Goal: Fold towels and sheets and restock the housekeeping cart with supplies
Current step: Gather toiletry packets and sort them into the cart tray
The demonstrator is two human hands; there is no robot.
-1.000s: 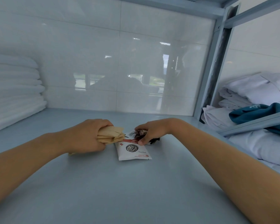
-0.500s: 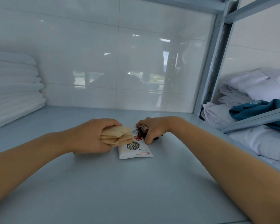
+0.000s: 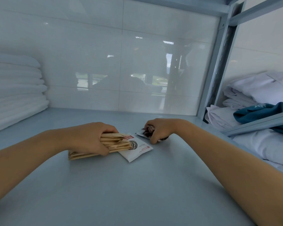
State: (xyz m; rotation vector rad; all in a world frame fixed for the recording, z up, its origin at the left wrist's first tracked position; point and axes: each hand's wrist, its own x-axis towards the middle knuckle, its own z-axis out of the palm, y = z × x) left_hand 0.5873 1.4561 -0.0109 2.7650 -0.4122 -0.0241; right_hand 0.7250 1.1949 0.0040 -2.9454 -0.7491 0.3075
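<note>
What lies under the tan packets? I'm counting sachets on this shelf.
A white sachet lies flat on the shelf, its left part tucked beneath the tan packets gripped by the left hand. Anything further under the bundle or hand is hidden.

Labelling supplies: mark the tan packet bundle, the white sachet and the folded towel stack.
tan packet bundle (image 3: 116, 141), head view, exposed right ends
white sachet (image 3: 137, 152), head view, printed face
folded towel stack (image 3: 15, 88), head view, rounded fold edges

Your pale blue shelf (image 3: 137, 193) carries stacked white towels (image 3: 15, 95) at left, a white sachet (image 3: 137, 151), and a dark packet (image 3: 141, 133) beside it.
</note>
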